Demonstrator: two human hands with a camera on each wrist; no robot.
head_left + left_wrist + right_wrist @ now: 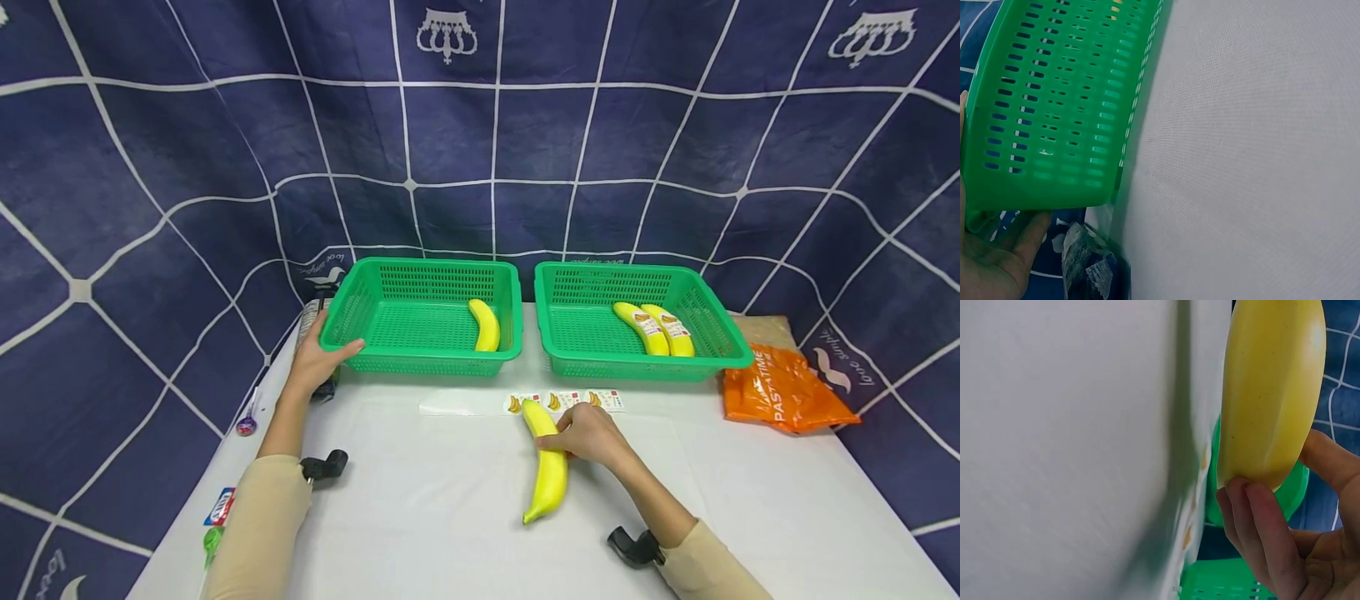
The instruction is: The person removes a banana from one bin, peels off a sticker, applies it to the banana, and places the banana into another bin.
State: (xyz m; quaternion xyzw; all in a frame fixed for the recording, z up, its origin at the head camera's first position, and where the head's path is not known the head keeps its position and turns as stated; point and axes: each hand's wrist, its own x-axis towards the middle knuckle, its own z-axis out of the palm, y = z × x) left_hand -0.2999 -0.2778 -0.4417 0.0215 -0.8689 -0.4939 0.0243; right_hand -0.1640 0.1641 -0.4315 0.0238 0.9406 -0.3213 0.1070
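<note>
At the left green basket [420, 364], my left hand [318, 360] grips the near left corner, thumb along the front rim and fingers at the left side. The left wrist view shows the basket's perforated wall [1054, 112] close up. My right hand [592, 433] holds a yellow banana [550, 479] between thumb and fingers; in the right wrist view this banana [1272, 394] casts a shadow on the white table. No label shows on its visible surface. Just behind it lies a strip of banana stickers [553, 402]. Another banana [485, 325] lies inside the left basket.
The right green basket [637, 368] holds two labelled bananas [660, 329]. An orange pasta bag [783, 387] lies to its right. Along the left edge are a lollipop [246, 425], a small red-and-blue packet [221, 506] and a green item [213, 542]. A dark package [1088, 262] sits beside the left basket.
</note>
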